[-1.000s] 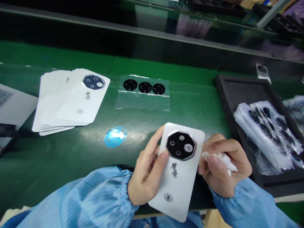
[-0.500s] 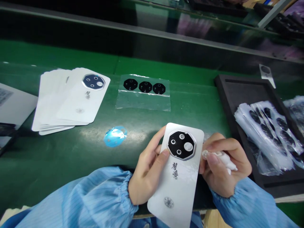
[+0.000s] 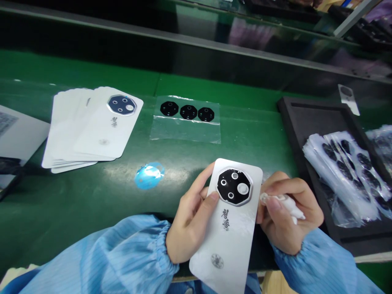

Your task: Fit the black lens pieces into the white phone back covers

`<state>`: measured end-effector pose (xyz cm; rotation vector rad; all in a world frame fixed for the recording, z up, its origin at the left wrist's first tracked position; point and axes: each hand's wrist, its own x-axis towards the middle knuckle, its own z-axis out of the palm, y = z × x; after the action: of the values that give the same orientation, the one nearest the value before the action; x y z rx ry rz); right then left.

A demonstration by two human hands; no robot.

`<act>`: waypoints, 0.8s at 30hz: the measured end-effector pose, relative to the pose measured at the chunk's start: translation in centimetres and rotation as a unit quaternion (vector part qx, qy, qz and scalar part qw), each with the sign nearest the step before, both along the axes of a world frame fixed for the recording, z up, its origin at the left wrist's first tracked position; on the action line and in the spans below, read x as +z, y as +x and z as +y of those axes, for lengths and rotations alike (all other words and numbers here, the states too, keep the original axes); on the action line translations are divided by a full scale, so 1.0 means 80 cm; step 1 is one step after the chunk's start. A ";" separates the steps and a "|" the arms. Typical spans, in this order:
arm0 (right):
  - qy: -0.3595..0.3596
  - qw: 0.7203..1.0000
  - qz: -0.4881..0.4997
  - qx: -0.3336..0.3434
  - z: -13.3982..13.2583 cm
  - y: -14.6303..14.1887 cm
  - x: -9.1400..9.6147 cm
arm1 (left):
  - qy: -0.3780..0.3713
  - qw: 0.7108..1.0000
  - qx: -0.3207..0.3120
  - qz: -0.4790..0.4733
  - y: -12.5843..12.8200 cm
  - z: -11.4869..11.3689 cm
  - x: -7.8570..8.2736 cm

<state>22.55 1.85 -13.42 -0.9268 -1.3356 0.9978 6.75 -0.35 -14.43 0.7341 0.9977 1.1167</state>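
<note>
Gripping is being done by the left hand (image 3: pixel 190 220): a white phone back panel (image 3: pixel 225 241) is clamped between its thumb and fingers, with the thumb pressed just beside a black octagonal camera module (image 3: pixel 234 186) that is ringed in silver and pierced by 4 round openings. The panel is held over the near edge of a green workbench (image 3: pixel 92 196), its long axis running away from the wearer and leaning slightly right, module end pointing far and printed end pointing near. A white wipe (image 3: pixel 283 202) is pinched by the right hand (image 3: pixel 289 214), its tip brought just beside the panel's right long edge; whether contact is made cannot be told. The 2 hands are kept apart, 1 on each side of the panel. Farther up the bench, a fanned stack of white panels (image 3: pixel 92 126) is laid out, 3 black octagonal pieces (image 3: pixel 188 112) are shown on a clear plastic sheet (image 3: pixel 185 130), and a blue film scrap (image 3: pixel 149 175) is left between them and the hands. Bagged black pieces (image 3: pixel 339 175) are packed into a black foam tray (image 3: pixel 306 105) on the right.
</note>
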 end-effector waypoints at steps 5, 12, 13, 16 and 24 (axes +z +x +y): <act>-0.004 1.000 0.009 0.004 -0.001 0.001 -0.001 | 0.000 1.000 -0.001 0.002 -0.001 -0.001 0.002; -0.038 0.993 -0.095 -0.053 0.023 -0.005 -0.025 | 0.025 0.988 -0.013 0.154 -0.005 0.008 -0.019; -0.069 0.990 -0.112 -0.052 0.027 -0.006 -0.028 | 0.033 0.982 -0.017 0.185 -0.005 0.010 -0.026; -0.150 0.979 -0.133 -0.045 0.040 -0.007 -0.038 | 0.087 0.960 -0.031 0.266 -0.003 0.014 -0.045; -0.147 0.980 -0.118 -0.066 0.062 -0.004 -0.047 | 0.245 0.850 0.021 0.465 -0.013 0.037 -0.049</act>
<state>22.20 6.81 -17.15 -1.3752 -1.3211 1.0230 5.69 2.60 -18.36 1.7838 1.5447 1.0550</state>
